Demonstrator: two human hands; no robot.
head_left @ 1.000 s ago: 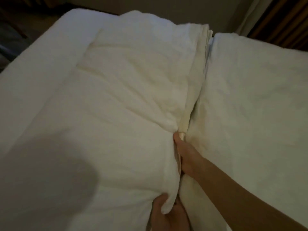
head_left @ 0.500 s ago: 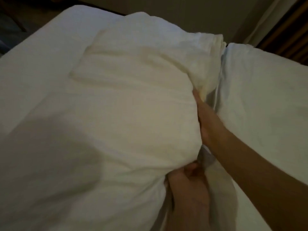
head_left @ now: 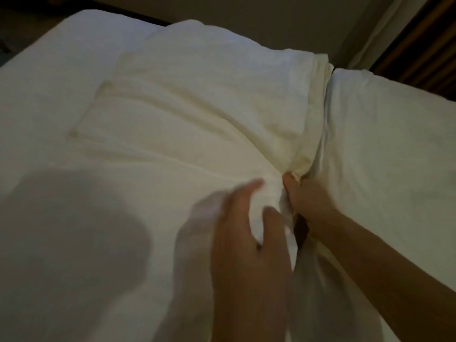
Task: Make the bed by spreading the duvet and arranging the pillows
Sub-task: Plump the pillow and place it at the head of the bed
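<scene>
We judge we are mid-spread; the duvet (head_left: 172, 149) lies bunched on the bed (head_left: 49, 70), its folded edge against a pillow (head_left: 394, 156); our left hand (head_left: 246, 243) lies blurred on it, fingers spread and loose; our right hand (head_left: 308, 201) pinches that edge; next, draw it flat across.

wall (head_left: 246, 18) beige, far | curtain (head_left: 380, 33) pale | slatted wood panel (head_left: 424, 45) right
</scene>
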